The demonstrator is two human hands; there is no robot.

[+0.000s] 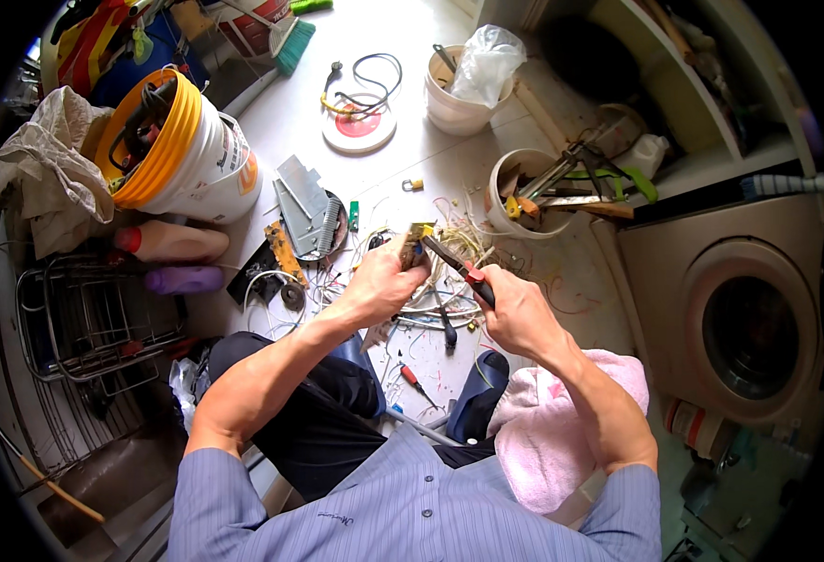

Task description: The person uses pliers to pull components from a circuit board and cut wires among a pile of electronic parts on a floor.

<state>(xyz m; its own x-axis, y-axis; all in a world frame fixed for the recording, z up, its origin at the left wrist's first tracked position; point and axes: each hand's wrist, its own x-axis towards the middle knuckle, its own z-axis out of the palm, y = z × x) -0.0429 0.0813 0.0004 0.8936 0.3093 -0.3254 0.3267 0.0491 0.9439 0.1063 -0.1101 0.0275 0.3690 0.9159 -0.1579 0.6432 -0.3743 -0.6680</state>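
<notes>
My left hand (381, 279) is closed around a small yellow-and-metal piece (420, 229); its exact kind is too small to make out. From the right, my right hand (522, 311) grips pliers (451, 258) with red-and-black handles. Their jaws reach to the piece and touch or nearly touch it. Below and behind both hands lies a tangle of white and coloured wires (474, 245) on the floor. A black-handled tool (448, 335) and a red-handled screwdriver (413, 377) lie nearer my feet.
At left stand a white bucket with a yellow rim (208, 155), two bottles (183, 241) and a wire rack (103, 318). A tool bucket (506, 217), another bucket (459, 112) and a washing machine (660, 272) are on the right. A pink towel (548, 445) hangs beside my right leg.
</notes>
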